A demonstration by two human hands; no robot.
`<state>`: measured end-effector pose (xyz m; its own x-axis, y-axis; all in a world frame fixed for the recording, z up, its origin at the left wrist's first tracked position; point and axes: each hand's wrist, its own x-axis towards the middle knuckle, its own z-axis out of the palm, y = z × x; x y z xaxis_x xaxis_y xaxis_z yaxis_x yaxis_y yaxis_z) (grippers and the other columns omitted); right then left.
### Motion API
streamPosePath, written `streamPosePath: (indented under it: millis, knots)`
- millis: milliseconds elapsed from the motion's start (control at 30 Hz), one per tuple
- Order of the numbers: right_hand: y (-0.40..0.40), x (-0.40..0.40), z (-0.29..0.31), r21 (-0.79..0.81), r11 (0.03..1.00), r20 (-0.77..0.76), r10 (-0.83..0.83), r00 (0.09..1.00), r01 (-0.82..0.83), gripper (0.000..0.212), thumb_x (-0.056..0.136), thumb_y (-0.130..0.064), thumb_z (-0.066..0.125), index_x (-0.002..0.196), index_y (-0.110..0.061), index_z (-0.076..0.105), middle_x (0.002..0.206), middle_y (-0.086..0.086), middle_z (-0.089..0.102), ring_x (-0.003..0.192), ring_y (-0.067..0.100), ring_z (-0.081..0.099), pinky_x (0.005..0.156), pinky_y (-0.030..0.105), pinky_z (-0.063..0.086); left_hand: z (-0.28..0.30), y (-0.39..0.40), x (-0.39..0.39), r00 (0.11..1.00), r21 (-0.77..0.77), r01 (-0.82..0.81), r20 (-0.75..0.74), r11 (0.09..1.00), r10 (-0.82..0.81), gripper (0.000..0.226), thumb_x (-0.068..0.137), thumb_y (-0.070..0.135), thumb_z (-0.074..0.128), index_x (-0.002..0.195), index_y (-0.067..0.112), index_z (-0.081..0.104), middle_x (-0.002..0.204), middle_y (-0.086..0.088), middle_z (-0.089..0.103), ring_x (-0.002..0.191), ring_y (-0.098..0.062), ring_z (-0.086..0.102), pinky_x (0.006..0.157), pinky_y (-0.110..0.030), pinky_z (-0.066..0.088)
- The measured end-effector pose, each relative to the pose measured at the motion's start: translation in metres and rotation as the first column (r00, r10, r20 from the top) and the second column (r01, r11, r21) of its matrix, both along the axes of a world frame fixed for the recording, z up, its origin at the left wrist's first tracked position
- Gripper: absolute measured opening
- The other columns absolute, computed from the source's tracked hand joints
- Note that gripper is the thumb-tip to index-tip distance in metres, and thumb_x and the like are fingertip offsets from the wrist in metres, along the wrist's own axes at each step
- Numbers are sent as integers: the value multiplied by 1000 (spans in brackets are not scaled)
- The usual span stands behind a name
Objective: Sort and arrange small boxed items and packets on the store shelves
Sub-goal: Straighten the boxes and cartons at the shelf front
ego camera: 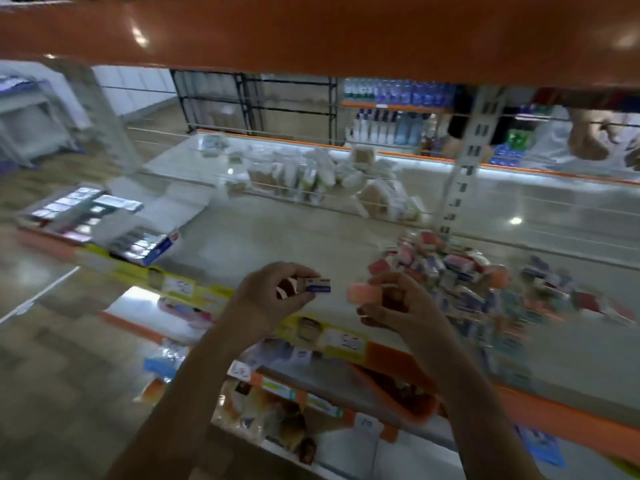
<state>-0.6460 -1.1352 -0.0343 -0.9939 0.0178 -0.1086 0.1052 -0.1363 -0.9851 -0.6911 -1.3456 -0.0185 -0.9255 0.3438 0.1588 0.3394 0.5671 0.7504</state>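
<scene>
Head view | left hand (273, 299) pinches small box (317, 285) | right hand (401, 306) grips, seemingly, pink packet (360, 292)

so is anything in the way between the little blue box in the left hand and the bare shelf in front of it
Nothing visible. The left hand pinches the blue box above the shelf, bare just ahead. The pile of small boxes lies off to the right.

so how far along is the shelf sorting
Early. Done: flat boxes lie grouped at the shelf's left. In hand: left hand pinches a small blue box; right hand holds a pink one. Left: the loose pile on the right.
</scene>
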Motion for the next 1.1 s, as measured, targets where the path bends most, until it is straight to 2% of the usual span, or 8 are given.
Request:
streamPosePath:
  millis: [167, 300, 500, 600, 700, 767, 933, 1100]
  knots:
    - [-102, -35, 1, 78, 991, -76, 111, 991, -105, 31, 78, 13, 63, 91, -14, 56, 83, 9, 67, 67, 14, 69, 63, 25, 57, 8, -106, -11, 995, 19, -95, -12, 995, 96, 33, 78, 10, 74, 90, 39, 64, 75, 11, 57, 58, 4, 54, 57, -13, 41]
    - [-174, -62, 3, 174, 972, -107, 177, 978, -157, 30, 77, 11, 66, 89, -16, 57, 83, 7, 65, 63, 6, 65, 57, 22, 56, 8, -183, -17, 986, -12, -164, -40, 986, 163, 26, 79, 10, 74, 100, 24, 69, 79, 10, 59, 70, -2, 55, 62, -10, 37]
    - [-263, -103, -1, 437, 884, -197, 274, 941, -166, 34, 74, -4, 75, 86, -31, 58, 86, -2, 68, 75, 15, 65, 65, 34, 55, -6, -281, -33, 955, -58, -281, -115, 958, 273, 28, 82, 19, 72, 102, 37, 66, 94, 16, 58, 81, -4, 55, 63, -6, 37]
    - [-307, -128, -4, 503, 849, -217, 307, 927, -164, 31, 74, -14, 77, 85, -35, 57, 84, -5, 67, 72, 8, 63, 65, 26, 50, -13, -320, -48, 939, -84, -334, -119, 939, 323, 27, 83, 23, 69, 106, 38, 66, 94, 18, 56, 81, -3, 54, 63, -8, 37]
    - [-353, -159, -9, 517, 846, -277, 306, 911, -127, 28, 74, -14, 76, 84, -32, 57, 84, -6, 62, 68, -5, 57, 60, 11, 44, -19, -359, -70, 932, -66, -354, -115, 933, 345, 27, 82, 26, 69, 102, 44, 65, 94, 20, 55, 79, -3, 53, 65, -15, 39]
    - [-381, -184, -13, 543, 836, -333, 292, 896, -71, 27, 73, -15, 78, 87, -28, 58, 89, -2, 59, 71, -1, 56, 62, 10, 41, -20, -384, -89, 930, -78, -350, -148, 934, 336, 31, 81, 24, 71, 98, 48, 61, 94, 21, 55, 78, -4, 54, 64, -14, 40]
    - [-435, -250, -7, 698, 716, -396, 355, 847, 26, 22, 79, -24, 74, 97, -24, 62, 87, -12, 51, 82, 9, 50, 73, 20, 38, -15, -433, -147, 939, -119, -311, -190, 943, 286, 27, 81, 21, 72, 106, 30, 68, 96, 14, 57, 78, -2, 54, 65, -9, 40]
    - [-472, -307, -10, 826, 552, -352, 348, 869, 114, 31, 78, -24, 73, 107, -15, 66, 103, 4, 63, 98, 22, 53, 84, 30, 39, -10, -465, -202, 960, -183, -223, -211, 957, 184, 28, 82, 21, 71, 109, 25, 68, 98, 13, 56, 81, -4, 55, 70, -14, 46]
